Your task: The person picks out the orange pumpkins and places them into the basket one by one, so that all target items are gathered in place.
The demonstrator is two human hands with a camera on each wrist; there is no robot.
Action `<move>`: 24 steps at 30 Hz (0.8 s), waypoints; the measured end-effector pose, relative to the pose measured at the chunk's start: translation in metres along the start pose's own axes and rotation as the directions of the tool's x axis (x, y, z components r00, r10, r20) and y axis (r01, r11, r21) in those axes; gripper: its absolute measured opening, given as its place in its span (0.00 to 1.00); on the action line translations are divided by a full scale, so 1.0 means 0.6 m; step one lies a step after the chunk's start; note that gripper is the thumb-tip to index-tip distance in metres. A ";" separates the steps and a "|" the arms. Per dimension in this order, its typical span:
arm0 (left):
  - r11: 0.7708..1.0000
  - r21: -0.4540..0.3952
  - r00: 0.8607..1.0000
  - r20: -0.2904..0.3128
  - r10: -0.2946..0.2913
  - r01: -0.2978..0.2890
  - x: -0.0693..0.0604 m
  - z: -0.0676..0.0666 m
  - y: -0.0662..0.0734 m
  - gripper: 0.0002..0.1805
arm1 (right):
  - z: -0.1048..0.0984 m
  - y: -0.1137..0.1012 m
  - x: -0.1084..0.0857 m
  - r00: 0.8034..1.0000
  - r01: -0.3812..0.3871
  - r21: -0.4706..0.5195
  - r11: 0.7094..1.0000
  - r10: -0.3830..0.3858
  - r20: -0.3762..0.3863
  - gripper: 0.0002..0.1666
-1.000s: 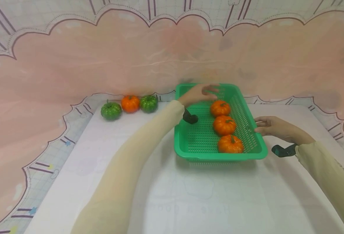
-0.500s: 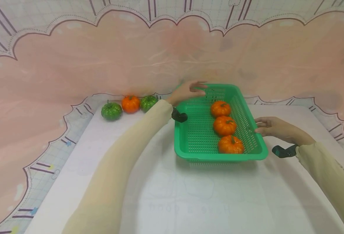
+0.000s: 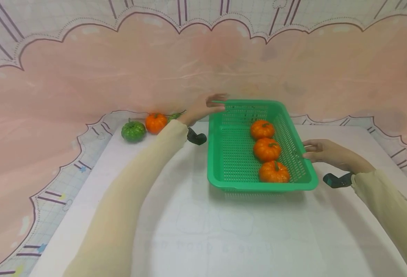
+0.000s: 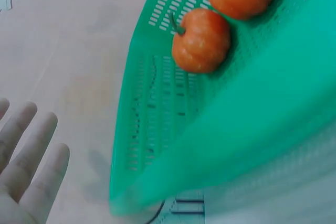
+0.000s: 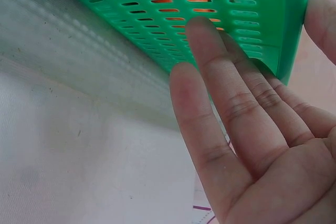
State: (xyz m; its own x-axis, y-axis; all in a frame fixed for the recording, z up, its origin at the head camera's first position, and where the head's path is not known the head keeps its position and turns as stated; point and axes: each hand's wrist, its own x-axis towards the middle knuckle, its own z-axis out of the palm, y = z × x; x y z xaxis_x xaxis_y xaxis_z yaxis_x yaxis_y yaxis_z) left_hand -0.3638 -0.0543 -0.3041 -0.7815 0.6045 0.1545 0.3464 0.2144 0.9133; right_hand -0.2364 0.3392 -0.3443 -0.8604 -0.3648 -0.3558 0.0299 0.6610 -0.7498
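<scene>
A green plastic basket [image 3: 220, 184] with slotted walls holds three small orange pumpkins, the back one [image 3: 262, 129], the middle one [image 3: 267, 149] and the front one [image 3: 274, 172], in a row along its right side. My left hand [image 3: 205, 107] is in the air by the basket's back left corner, fingers spread and holding nothing. In the left wrist view its fingers [image 4: 31, 150] stand apart from the rim. My right hand [image 3: 322, 151] holds the basket's right rim, its fingers [image 5: 202, 45] against the outer wall and its thumb [image 5: 321, 22] at the rim.
At the table's back left stand a green pumpkin [image 3: 133, 130], an orange pumpkin [image 3: 156, 123] and another green one [image 3: 174, 116], partly hidden behind my left arm. A patterned pink cloth [image 3: 137, 69] hangs behind the white table [image 3: 189, 238].
My left hand has moved left from over the basket to beyond its back left corner, covering most of one green pumpkin. The right hand and the basket have stayed in place.
</scene>
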 end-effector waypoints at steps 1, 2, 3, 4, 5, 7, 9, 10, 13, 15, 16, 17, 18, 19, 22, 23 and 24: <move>1.000 -0.002 1.000 -0.011 0.001 -0.001 -0.003 -0.003 -0.002 0.31 | 0.000 0.000 0.000 1.000 0.001 -0.002 1.000 -0.001 -0.001 0.38; 1.000 -0.002 1.000 -0.019 0.004 -0.004 -0.006 -0.007 -0.004 0.31 | 0.000 0.001 0.000 1.000 0.001 -0.006 1.000 -0.001 -0.001 0.39; 1.000 0.001 1.000 -0.028 0.006 -0.006 -0.009 -0.011 -0.007 0.31 | 0.000 0.001 0.000 1.000 -0.003 -0.011 1.000 0.003 -0.004 0.39; 1.000 -0.002 0.999 -0.034 0.006 -0.006 -0.011 -0.015 -0.010 0.32 | 0.000 0.001 0.000 1.000 -0.003 -0.016 1.000 0.003 -0.005 0.39; 1.000 -0.007 0.999 -0.039 0.007 -0.007 -0.014 -0.019 -0.012 0.32 | 0.000 0.001 0.000 1.000 -0.002 -0.019 1.000 0.002 -0.005 0.39; 1.000 -0.019 0.999 -0.053 0.008 -0.009 -0.021 -0.026 -0.016 0.32 | 0.000 0.001 0.000 1.000 -0.003 -0.022 1.000 0.003 -0.007 0.39; 1.000 -0.027 0.998 -0.067 0.010 -0.012 -0.026 -0.033 -0.020 0.31 | 0.000 0.001 0.000 1.000 -0.005 -0.024 1.000 0.005 -0.009 0.39; 0.999 -0.036 0.997 -0.073 0.008 -0.010 -0.029 -0.035 -0.022 0.32 | 0.001 0.000 0.000 1.000 -0.001 -0.025 1.000 0.001 -0.008 0.39; 0.999 -0.048 0.995 -0.098 0.006 -0.010 -0.038 -0.045 -0.028 0.31 | 0.001 -0.001 0.000 1.000 -0.001 -0.023 1.000 0.000 -0.007 0.39; 0.999 -0.048 0.994 -0.111 0.002 -0.007 -0.043 -0.052 -0.032 0.32 | 0.001 -0.002 -0.001 1.000 0.000 -0.021 1.000 0.000 -0.005 0.39; 0.999 -0.048 0.993 -0.115 0.000 -0.005 -0.045 -0.056 -0.034 0.32 | 0.001 -0.002 -0.001 1.000 0.000 -0.019 1.000 0.000 -0.004 0.38; 0.999 -0.046 0.993 -0.121 -0.003 -0.002 -0.048 -0.059 -0.036 0.32 | 0.001 -0.002 -0.001 1.000 0.000 -0.018 1.000 0.000 -0.004 0.38; 0.999 -0.046 0.992 -0.124 -0.009 0.003 -0.051 -0.063 -0.038 0.32 | 0.001 -0.003 -0.001 1.000 0.000 -0.017 1.000 0.000 -0.003 0.38; 0.999 -0.047 0.992 -0.128 -0.016 0.010 -0.054 -0.066 -0.040 0.32 | 0.001 -0.003 -0.001 1.000 0.000 -0.016 1.000 0.000 -0.003 0.38; 0.998 -0.048 0.989 -0.144 -0.042 0.035 -0.064 -0.076 -0.046 0.33 | 0.001 -0.004 -0.002 1.000 0.003 -0.016 1.000 -0.003 -0.002 0.37; 0.998 -0.050 0.987 -0.151 -0.050 0.043 -0.067 -0.079 -0.048 0.33 | 0.002 -0.005 -0.003 1.000 0.005 -0.015 1.000 -0.005 -0.002 0.37; 0.997 -0.057 0.986 -0.158 -0.055 0.047 -0.069 -0.082 -0.051 0.33 | 0.002 -0.005 -0.003 1.000 0.006 -0.017 1.000 -0.006 -0.001 0.37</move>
State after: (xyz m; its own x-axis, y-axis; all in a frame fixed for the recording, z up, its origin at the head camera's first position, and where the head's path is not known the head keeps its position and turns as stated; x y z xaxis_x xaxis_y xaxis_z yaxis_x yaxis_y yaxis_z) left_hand -0.3677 -0.1237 -0.3196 -0.8714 0.4633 0.1615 0.2797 0.1987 0.9393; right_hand -0.2342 0.3373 -0.3421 -0.8612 -0.3679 -0.3508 0.0161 0.6700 -0.7422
